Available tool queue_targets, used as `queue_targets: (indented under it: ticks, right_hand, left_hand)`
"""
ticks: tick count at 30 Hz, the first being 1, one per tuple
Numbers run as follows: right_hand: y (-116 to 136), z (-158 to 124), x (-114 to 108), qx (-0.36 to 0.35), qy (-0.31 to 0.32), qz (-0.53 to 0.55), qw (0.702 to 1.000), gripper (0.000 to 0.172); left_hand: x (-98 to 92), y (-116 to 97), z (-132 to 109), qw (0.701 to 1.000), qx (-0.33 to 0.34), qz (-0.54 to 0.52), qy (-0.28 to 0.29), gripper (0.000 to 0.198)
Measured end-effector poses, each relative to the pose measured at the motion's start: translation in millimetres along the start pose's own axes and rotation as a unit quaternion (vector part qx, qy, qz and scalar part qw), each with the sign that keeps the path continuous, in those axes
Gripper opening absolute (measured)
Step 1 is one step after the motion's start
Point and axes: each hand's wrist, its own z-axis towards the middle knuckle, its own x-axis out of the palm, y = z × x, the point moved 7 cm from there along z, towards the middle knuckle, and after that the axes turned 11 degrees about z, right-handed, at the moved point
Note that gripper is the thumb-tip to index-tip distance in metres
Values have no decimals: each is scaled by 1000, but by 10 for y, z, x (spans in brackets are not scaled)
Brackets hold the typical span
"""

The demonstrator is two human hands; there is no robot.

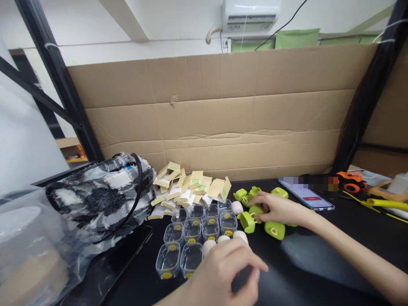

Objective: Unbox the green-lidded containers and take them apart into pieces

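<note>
My right hand reaches into a loose group of green plastic pieces at the middle right. Its thumb and fingers are closed around one green piece, partly hidden by the hand. Around it lie a green cup-like piece, another green piece and several more. My left hand hovers in front, fingers loosely bent and apart, with nothing visible in it. Just behind its knuckles are small whitish rounded pieces, partly covered. To its left, clear plastic boxes with yellow smiley stickers stand in rows.
Opened small cartons are piled behind the boxes. A black-and-white bag and a clear plastic bag fill the left. A lit phone lies at the right, near an orange toy vehicle. A cardboard wall closes the back.
</note>
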Motion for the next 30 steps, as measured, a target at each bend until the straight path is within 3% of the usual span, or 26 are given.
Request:
queue_targets:
  ticks: [3, 6, 9, 12, 14, 16, 17, 21, 25, 27, 30]
  right_hand:
    - [-35, -5, -69, 0, -8, 31, 999, 34]
    - [3, -86, -303, -2, -85, 111, 990, 38]
    - [157, -209, -367, -8, -104, 283, 953, 42]
    - [448, -299, -29, -25, 14, 484, 874, 42]
    - [631, -357, 266, -24, 97, 554, 827, 35]
    - [749, -409, 479, -17, 154, 575, 803, 27]
    - [784, -429, 524, -17, 167, 569, 805, 23]
    - [937, -513, 364, -84, 157, 468, 866, 27]
    - [1079, -615, 234, -135, 119, 330, 926, 36]
    - [1106, -661, 278, -152, 118, 294, 936, 31]
    - [1113, -704, 331, -193, 108, 323, 920, 31]
  left_hand:
    - [197, 50, -147, 998, 16, -59, -17, 19]
    - [484, 266, -227, 963, -83, -256, 23, 25]
    - [776, 400, -280, 844, -190, -496, 75, 50]
    - [942, 405, -318, 714, -221, -655, 110, 71]
    - [996, 402, -372, 668, -232, -695, 132, 73]
    - [1004, 417, -440, 665, -253, -689, 142, 69]
    - [990, 427, -467, 671, -266, -678, 141, 65]
    - [920, 417, -460, 698, -307, -634, 129, 54]
    - [978, 444, -330, 727, -292, -615, 90, 64]
    - [1084, 497, -328, 733, -298, -604, 95, 53]
    - [1178, 532, -384, 741, -295, -586, 144, 40]
